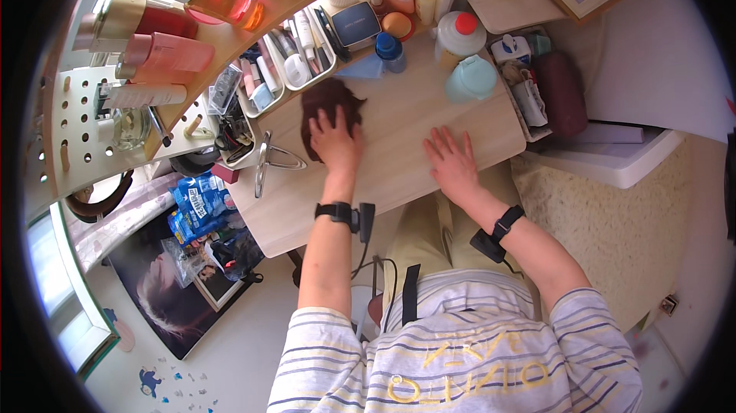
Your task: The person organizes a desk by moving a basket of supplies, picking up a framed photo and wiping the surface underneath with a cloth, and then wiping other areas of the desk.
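My left hand (pixel 336 144) lies on a crumpled dark brown cloth (pixel 337 94) on the light wooden desk (pixel 395 133). Its fingers are spread over the cloth, and its palm hides part of it. To the right, my right hand (pixel 454 169) rests flat near the desk's front edge with fingers apart and nothing under it that I can see. Beyond the cloth stands a blue-capped bottle (pixel 390 52) beside a translucent blue flat piece (pixel 360 69). Left of my left hand is a shiny metal loop-shaped stand (pixel 268 164).
White trays (pixel 318 72) of cosmetics line the desk's back left. A pale blue lidded container (pixel 471 79) and a white bottle with a red cap (pixel 460 36) stand at the back right. Shelved bottles (pixel 172 58) overhang the left side; an open white drawer (pixel 629 160) juts out right.
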The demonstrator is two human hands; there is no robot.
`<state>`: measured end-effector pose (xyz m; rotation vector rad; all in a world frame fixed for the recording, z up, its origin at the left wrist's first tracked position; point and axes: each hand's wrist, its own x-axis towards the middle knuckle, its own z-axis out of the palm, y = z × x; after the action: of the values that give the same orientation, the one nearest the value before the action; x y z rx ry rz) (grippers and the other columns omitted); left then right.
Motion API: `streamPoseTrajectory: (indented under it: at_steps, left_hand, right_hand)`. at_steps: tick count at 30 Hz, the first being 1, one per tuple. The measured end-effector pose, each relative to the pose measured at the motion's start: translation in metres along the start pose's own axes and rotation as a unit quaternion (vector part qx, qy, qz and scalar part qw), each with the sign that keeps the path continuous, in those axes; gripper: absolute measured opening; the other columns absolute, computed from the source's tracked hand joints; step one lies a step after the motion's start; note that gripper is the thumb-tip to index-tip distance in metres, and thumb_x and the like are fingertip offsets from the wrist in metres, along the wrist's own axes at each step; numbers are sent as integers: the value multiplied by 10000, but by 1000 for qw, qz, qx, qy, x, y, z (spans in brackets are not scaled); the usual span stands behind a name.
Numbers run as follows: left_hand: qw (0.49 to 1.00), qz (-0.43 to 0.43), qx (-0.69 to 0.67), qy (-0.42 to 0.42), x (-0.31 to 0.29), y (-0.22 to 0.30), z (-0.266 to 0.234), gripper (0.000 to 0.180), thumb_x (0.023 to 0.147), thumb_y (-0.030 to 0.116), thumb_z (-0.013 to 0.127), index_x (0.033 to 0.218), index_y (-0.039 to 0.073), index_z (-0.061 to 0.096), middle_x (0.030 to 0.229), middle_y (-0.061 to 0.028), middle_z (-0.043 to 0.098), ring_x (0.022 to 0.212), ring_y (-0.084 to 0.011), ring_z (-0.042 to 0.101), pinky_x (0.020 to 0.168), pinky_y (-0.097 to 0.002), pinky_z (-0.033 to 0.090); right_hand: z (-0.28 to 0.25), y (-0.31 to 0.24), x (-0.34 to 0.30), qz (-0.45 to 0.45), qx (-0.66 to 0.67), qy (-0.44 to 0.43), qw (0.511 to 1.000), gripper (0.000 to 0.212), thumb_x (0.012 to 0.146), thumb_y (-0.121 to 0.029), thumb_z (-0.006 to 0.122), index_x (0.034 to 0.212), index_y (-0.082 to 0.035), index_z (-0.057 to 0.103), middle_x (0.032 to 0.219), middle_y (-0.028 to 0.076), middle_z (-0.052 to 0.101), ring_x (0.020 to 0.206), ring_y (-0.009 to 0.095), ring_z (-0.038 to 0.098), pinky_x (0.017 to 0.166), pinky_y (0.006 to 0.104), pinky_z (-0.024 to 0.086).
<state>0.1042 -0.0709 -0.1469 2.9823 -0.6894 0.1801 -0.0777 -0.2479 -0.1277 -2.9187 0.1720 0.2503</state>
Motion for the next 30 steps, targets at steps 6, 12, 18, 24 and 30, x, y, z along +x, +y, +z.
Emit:
streamPoseTrajectory:
  at_steps: [6,12,18,24,30]
  left_hand:
    - [975,172,-120,-70,-71,59,-26,526,752,238,664,1262,166,557,1379,-175,424,1268,-413,364,958,-530,358]
    - [993,54,-103,-20,-27,60,-3,563,745,231,669,1284,142,534,1409,-189,374,1280,-426,339,963,-558,349]
    - [984,118,-133,-11,-13,117,-3,521,747,239,662,1251,151,564,1380,-183,416,1252,-430,363,957,-537,352]
    - [970,160,-183,-19,-6,91,-2,497,730,217,682,1214,144,595,1370,-152,437,1255,-401,374,962,-538,360]
    - [993,63,-99,-17,-8,102,-5,495,741,227,658,1222,136,585,1372,-178,423,1257,-410,364,968,-547,346]
  right_hand:
    - [-12,15,-6,19,131,36,991,435,804,-169,637,1210,-56,531,1387,119,429,1352,283,316,1108,498,230]
    - [-23,21,-18,46,162,48,984,463,795,-117,640,1231,-43,504,1381,138,422,1335,299,337,1088,472,278]
    - [-23,21,-22,81,184,53,978,497,800,-119,636,1264,-41,477,1380,160,414,1331,314,336,1081,469,293]
    - [-24,25,-26,71,199,49,976,503,811,-118,624,1281,-35,464,1381,170,412,1330,324,336,1077,455,306]
    - [-26,20,-22,61,236,56,968,497,805,-103,625,1271,-23,471,1374,179,420,1314,344,354,1067,439,326]
